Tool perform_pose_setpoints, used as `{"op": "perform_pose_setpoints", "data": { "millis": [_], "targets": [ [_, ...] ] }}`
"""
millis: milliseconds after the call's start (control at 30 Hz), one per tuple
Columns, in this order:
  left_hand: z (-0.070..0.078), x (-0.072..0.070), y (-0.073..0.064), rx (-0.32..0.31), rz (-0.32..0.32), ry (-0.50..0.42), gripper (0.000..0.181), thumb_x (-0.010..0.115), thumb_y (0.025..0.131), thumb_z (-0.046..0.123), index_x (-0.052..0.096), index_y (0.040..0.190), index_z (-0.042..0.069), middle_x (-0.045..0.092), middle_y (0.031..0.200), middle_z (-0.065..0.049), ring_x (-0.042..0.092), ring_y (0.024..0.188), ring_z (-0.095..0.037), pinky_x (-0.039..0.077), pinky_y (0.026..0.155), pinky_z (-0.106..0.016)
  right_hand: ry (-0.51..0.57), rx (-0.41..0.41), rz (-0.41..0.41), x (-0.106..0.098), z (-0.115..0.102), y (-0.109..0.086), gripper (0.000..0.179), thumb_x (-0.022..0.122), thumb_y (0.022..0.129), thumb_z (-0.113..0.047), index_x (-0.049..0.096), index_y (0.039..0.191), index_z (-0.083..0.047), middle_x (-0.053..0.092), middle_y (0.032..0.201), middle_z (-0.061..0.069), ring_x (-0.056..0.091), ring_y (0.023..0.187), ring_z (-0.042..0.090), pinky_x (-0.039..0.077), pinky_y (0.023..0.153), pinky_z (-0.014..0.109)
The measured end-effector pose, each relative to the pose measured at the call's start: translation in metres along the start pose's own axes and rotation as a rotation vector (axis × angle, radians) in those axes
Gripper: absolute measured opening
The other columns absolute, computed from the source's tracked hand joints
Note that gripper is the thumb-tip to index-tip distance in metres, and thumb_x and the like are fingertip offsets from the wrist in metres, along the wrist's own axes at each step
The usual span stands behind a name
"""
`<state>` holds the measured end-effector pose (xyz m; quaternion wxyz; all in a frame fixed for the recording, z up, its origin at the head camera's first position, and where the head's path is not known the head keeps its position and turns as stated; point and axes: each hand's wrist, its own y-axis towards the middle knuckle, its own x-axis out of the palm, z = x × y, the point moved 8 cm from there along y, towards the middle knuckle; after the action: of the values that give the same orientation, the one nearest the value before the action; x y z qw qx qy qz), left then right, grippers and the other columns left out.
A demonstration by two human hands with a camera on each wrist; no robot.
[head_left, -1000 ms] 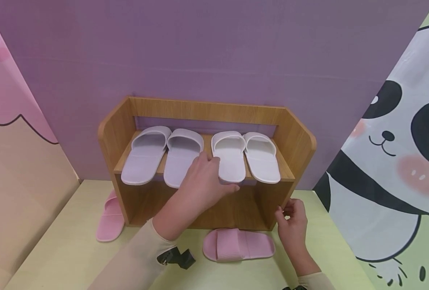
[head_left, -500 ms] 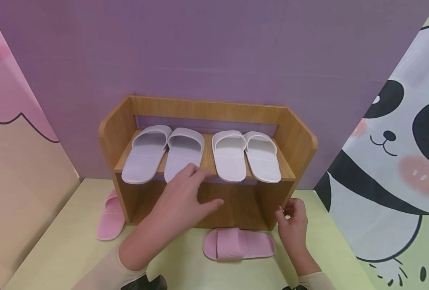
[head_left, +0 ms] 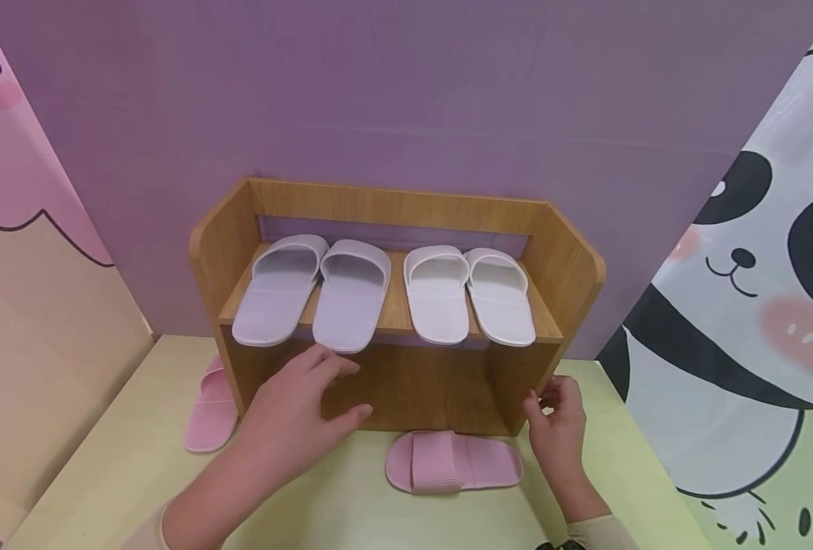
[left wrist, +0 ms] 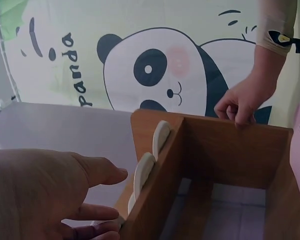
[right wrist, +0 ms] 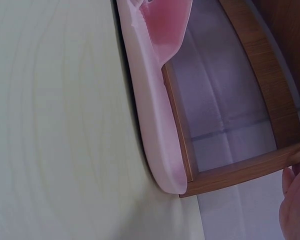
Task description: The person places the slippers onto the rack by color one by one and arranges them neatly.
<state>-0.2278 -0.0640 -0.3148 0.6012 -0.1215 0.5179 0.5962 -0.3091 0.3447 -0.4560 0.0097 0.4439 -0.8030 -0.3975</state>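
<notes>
A wooden shoe rack (head_left: 386,321) carries a pair of pale lilac slippers (head_left: 353,305) on the left of its upper shelf and a pair of white slippers (head_left: 438,305) on the right. My left hand (head_left: 296,412) hovers in front of the rack's lower opening, fingers spread and holding nothing, just below the lilac pair. At the front edge of the right side panel (left wrist: 230,150), my right hand (head_left: 559,420) grips the rack with curled fingers. A pink slipper (head_left: 453,462) lies crosswise on the tabletop before the rack, left of that hand.
Another pink slipper (head_left: 212,409) lies at the rack's left side, partly hidden behind the panel. A purple wall (head_left: 406,99) stands behind the rack. A panda picture (head_left: 743,321) covers the right wall, and the pale tabletop (head_left: 338,504) extends in front.
My left hand has moved left and down, away from the slippers on the upper shelf. My right hand stays at the rack's side panel, and the slippers keep their places.
</notes>
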Motion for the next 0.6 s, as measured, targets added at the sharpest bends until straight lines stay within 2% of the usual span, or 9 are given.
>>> {"op": "perform_pose_setpoints", "data": {
  "millis": [367, 467, 600],
  "targets": [
    [-0.044, -0.003, -0.023, -0.099, -0.002, 0.024, 0.042, 0.095, 0.088, 0.033, 0.08, 0.124, 0.018, 0.07, 0.115, 0.007, 0.067, 0.095, -0.012, 0.059, 0.081, -0.038, 0.038, -0.017, 0.005, 0.001, 0.001, 0.0, 0.023, 0.067, 0.096, 0.015, 0.058, 0.115, 0.005, 0.063, 0.106, 0.01, 0.06, 0.088, 0.008, 0.049, 0.077, 0.013],
    [-0.061, -0.004, -0.031, -0.104, 0.015, 0.055, 0.041, 0.094, 0.088, 0.031, 0.08, 0.123, 0.015, 0.071, 0.116, 0.004, 0.071, 0.097, -0.017, 0.06, 0.081, -0.041, 0.045, -0.021, 0.004, 0.001, 0.001, 0.0, 0.023, 0.067, 0.095, 0.015, 0.059, 0.115, 0.005, 0.062, 0.106, 0.01, 0.06, 0.089, 0.008, 0.05, 0.078, 0.013],
    [-0.091, -0.003, -0.038, -0.126, 0.022, 0.088, 0.04, 0.093, 0.088, 0.031, 0.08, 0.121, 0.012, 0.073, 0.117, -0.004, 0.073, 0.102, -0.028, 0.062, 0.081, -0.05, 0.054, -0.031, 0.012, 0.0, 0.001, 0.0, 0.023, 0.067, 0.095, 0.016, 0.059, 0.115, 0.006, 0.063, 0.106, 0.011, 0.061, 0.09, 0.008, 0.052, 0.082, 0.014]
  ]
}}
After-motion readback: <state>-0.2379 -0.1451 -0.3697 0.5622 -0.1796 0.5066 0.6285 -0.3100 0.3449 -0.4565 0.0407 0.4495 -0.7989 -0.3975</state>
